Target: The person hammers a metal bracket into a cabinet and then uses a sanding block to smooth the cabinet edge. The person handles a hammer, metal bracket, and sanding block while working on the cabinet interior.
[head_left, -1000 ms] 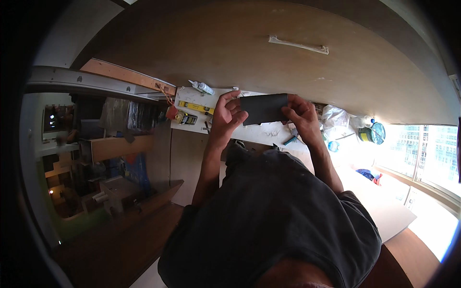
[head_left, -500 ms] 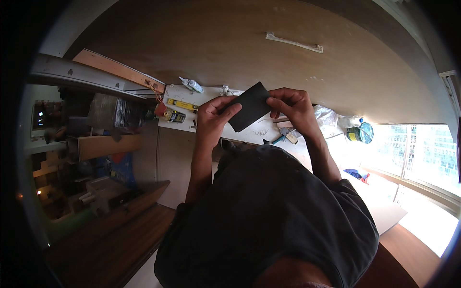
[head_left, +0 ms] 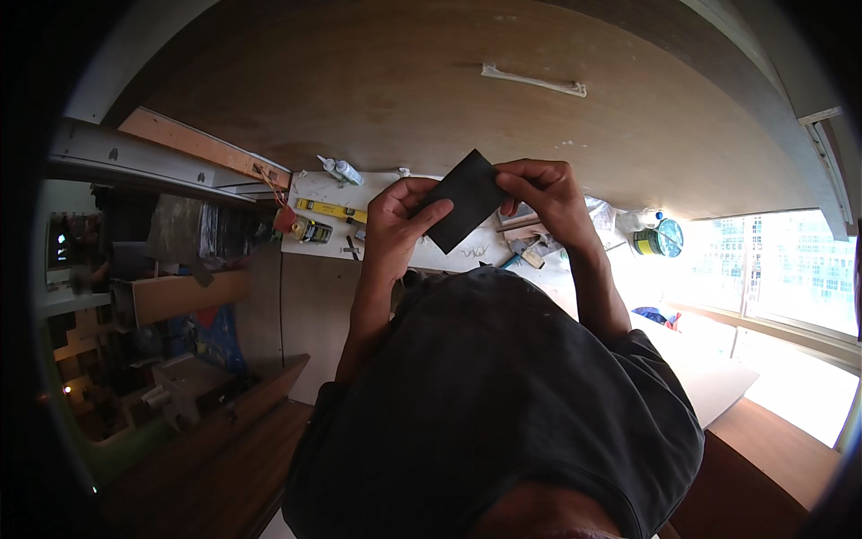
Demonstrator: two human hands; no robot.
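A black sheet of sandpaper (head_left: 465, 202), flat and roughly rectangular, is held up at a slant between my hands. My left hand (head_left: 395, 220) pinches its lower left side, thumb on top and fingers behind. At the upper right edge, my right hand (head_left: 548, 193) grips the sheet between thumb and fingers. Below and beyond it lies a white worktop (head_left: 422, 257). On the worktop, left of my left hand, are a yellow spirit level (head_left: 330, 209) and a yellow and black tape measure (head_left: 313, 232). A blue-handled tool (head_left: 521, 258) lies below my right hand.
White sealant tubes (head_left: 341, 170) sit at the worktop's back left. A green-labelled tub (head_left: 658, 239) stands at the right, near a bright window (head_left: 795, 269). A brown panel (head_left: 377, 99) rises behind, bearing a white strip (head_left: 534, 83). Wooden boards (head_left: 260, 436) lean lower left.
The view has shifted slightly, so the surroundings appear further left. The sandpaper is turned a little more upright and shows more of its face; both hands still hold it.
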